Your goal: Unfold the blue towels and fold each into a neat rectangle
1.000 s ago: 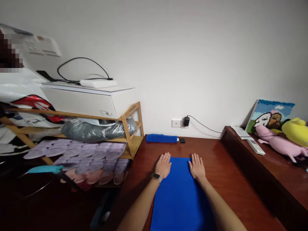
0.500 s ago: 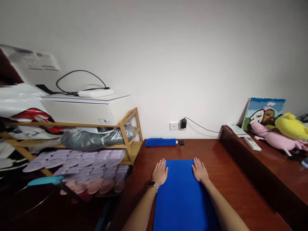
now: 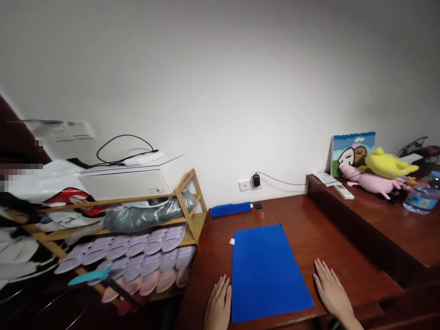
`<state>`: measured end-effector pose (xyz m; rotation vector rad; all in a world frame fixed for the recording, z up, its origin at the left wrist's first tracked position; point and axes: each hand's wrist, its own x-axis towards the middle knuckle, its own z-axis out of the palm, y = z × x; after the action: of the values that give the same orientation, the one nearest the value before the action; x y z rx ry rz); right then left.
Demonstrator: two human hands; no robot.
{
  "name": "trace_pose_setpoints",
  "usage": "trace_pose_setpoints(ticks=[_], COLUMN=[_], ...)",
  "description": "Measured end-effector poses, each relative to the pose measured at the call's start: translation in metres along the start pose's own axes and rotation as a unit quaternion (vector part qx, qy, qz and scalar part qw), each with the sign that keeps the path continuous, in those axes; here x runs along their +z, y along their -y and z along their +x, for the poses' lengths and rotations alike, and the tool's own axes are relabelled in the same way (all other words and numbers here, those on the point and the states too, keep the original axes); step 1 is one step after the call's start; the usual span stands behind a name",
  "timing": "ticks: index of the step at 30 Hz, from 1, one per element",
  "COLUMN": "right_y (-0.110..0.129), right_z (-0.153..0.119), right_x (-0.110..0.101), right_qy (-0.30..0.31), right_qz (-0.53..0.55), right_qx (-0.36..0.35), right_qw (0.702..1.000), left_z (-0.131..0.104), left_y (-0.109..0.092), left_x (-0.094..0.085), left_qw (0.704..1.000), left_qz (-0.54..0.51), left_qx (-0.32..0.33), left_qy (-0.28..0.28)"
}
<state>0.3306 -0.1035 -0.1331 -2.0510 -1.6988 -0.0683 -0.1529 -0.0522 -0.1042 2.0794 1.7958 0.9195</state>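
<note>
A blue cloth (image 3: 268, 272) lies spread flat on the brown wooden table (image 3: 337, 275), with a small white tag at its upper left edge. Just left of the cloth, near the table's front, my left hand (image 3: 219, 302) rests with fingers stretched out. My right hand (image 3: 332, 291) lies flat on the wood to the right of the cloth, fingers extended. Both hands are beside the cloth and hold nothing. Behind, close to the wall, a folded or rolled blue cloth (image 3: 230, 209) sits on the table.
At left, a wooden rack (image 3: 192, 220) carries lilac slippers (image 3: 135, 245), a plastic-wrapped grey bundle (image 3: 147, 217) and a white box (image 3: 125, 184). On the raised ledge at right are a remote (image 3: 343, 191), plush toys (image 3: 388, 163) and a water bottle (image 3: 424, 197). A black plug (image 3: 256, 179) is in the wall.
Both hands have moved back from the cloth's far corners toward the front, away from its edges. The view has shifted, so the cloth's near edge and its white tag now show.
</note>
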Motion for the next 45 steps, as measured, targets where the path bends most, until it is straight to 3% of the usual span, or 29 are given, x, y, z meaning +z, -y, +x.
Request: trace_pose_setpoints(ticks=[4,7,11,14,18,21,24,27,31,34,38,42,45], right_y=[0.018,0.027,0.048,0.101,0.193,0.226,0.213,0.177,0.137,0.128,0.156,0.206,0.224], right_z=[0.001,0.007,0.014,0.022,0.021,0.012,0.010,0.011,0.012,0.012,0.016,0.019,0.019], right_x=[-0.032,-0.049,-0.063,-0.067,-0.050,-0.027,-0.014,-0.023,-0.043,-0.052,-0.058,-0.047,-0.033], right_qy=[0.065,0.094,0.106,0.089,0.098,0.135,0.152,0.152,0.164,0.178,0.160,0.119,0.135], right_qz=[-0.039,-0.039,-0.025,0.019,0.087,0.092,0.085,0.054,0.019,0.019,0.007,0.054,0.078], right_qx=[0.017,0.029,0.059,0.037,-0.090,-0.122,-0.103,-0.077,-0.041,-0.050,-0.040,-0.108,-0.133], right_qw=[0.997,0.994,0.992,0.995,0.987,0.979,0.979,0.984,0.985,0.983,0.986,0.986,0.979], left_z=[-0.035,-0.034,-0.016,0.004,0.022,0.024,0.023,0.020,0.012,0.010,0.017,0.028,0.031], left_y=[-0.022,-0.030,-0.045,-0.083,-0.137,-0.135,-0.107,-0.088,-0.086,-0.086,-0.093,-0.116,-0.126], left_x=[-0.014,-0.018,-0.025,-0.019,0.012,0.036,0.043,0.032,0.011,0.003,0.006,0.028,0.046], left_qw=[0.995,0.993,0.995,0.991,0.969,0.958,0.958,0.960,0.965,0.964,0.961,0.958,0.957], left_qz=[0.081,0.098,0.096,0.109,0.165,0.212,0.234,0.236,0.230,0.235,0.241,0.220,0.216], left_qx=[0.053,0.062,0.026,0.071,0.168,0.162,0.135,0.113,0.084,0.075,0.098,0.171,0.179], left_qy=[0.000,0.002,-0.002,0.002,0.077,0.107,0.100,0.095,0.094,0.102,0.099,0.065,0.080])
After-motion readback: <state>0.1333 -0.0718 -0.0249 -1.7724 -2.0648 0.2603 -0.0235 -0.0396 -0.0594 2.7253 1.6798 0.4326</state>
